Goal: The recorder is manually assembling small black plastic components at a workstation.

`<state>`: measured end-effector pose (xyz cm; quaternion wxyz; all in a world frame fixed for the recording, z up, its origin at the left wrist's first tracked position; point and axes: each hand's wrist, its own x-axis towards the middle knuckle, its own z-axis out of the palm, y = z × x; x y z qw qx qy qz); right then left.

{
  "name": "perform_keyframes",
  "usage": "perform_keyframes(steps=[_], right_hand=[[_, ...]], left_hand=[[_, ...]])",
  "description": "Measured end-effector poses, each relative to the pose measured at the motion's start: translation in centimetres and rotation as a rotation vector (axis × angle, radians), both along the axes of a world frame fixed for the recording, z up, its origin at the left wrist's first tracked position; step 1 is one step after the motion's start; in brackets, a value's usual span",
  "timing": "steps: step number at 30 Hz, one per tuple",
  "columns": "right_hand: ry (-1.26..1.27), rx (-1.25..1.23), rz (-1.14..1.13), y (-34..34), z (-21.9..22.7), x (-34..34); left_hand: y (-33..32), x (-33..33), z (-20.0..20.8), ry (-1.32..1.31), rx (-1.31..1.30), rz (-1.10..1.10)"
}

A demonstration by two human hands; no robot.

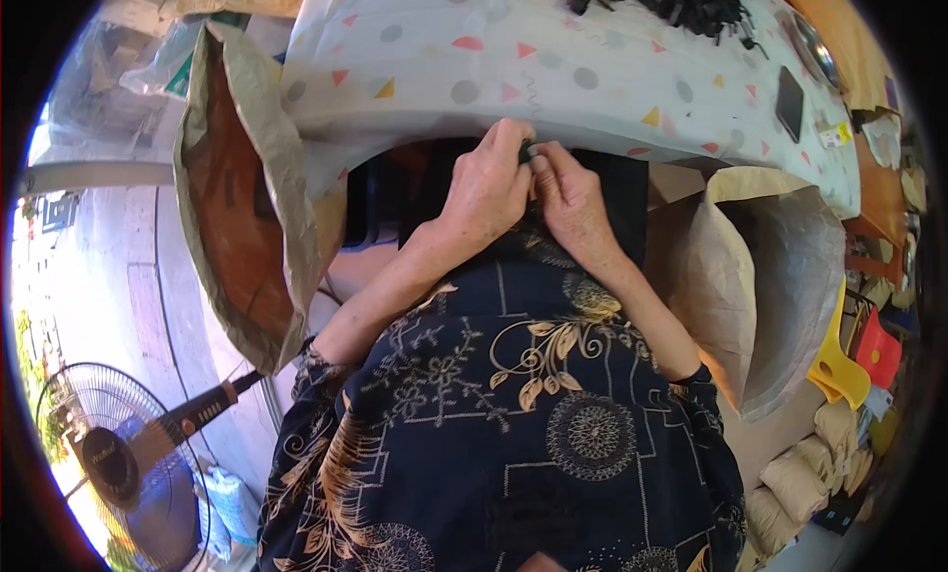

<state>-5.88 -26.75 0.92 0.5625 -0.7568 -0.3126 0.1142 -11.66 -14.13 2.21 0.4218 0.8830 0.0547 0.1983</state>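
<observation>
My left hand (489, 182) and my right hand (573, 199) meet at the near edge of a table, above my lap. Between their fingertips is a small black piece (525, 152), mostly covered by the fingers, so its exact kind cannot be made out. Both hands are closed, thumbs and fingers pinching it from either side. Farther off on the table lies a heap of small black pieces (671, 4), cut off by the top of the view. A white cloth with coloured shapes (415, 58) covers the table and hangs over its front edge.
Tall open paper sacks stand at my left (296, 226) and right (736, 305). A phone (790, 103) and a round metal dish (816, 50) lie at the table's right end. A fan (118, 463) stands lower left; yellow (839, 365) and red chairs (877, 350) are at right.
</observation>
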Motion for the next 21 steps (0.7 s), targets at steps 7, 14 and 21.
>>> perform_keyframes(steps=[7, 14, 21], right_hand=[[0.258, 0.208, -0.042, 0.1, -1.5, 0.9], [0.655, 0.441, 0.102, -1.0, 0.1, 0.8], [0.718, 0.471, 0.09, -2.6, 1.2, 1.4]], left_hand=[[0.3, 0.4, 0.2, -0.04, -0.59, 0.01], [2.1, -1.3, 1.3, 0.1, -1.446, -0.16], [1.0, -0.3, 1.2, 0.165, -1.352, -0.292]])
